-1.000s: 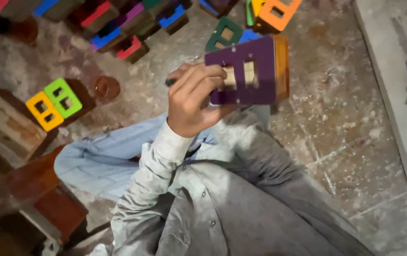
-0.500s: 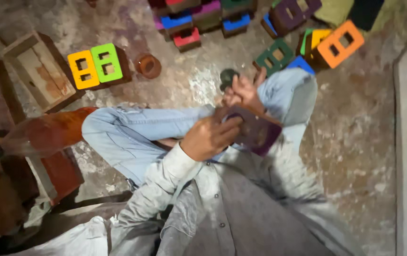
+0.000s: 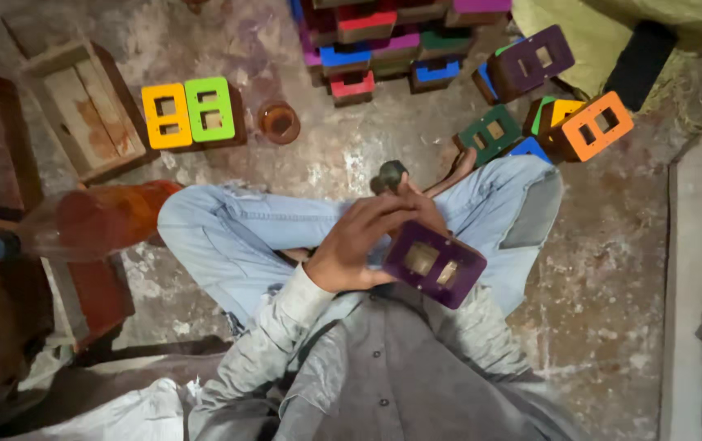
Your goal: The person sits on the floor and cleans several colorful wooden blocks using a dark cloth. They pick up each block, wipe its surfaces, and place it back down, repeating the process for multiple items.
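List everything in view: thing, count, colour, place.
purple block: 1, purple face with two square holes, on the lap, held by the left hand
small dark tool: 1, dark grey, above the fingers; which hand grips it is unclear
yellow and green blocks: 2, side by side, floor upper left
round brown cup: 1, floor, right of the green block
stacked blocks: several, red, blue, purple, green, top centre
loose blocks: about five, orange, green, purple, yellow, blue, upper right
wooden crate: 1, brown, upper left
left hand: on the purple block
right hand: mostly hidden behind the left
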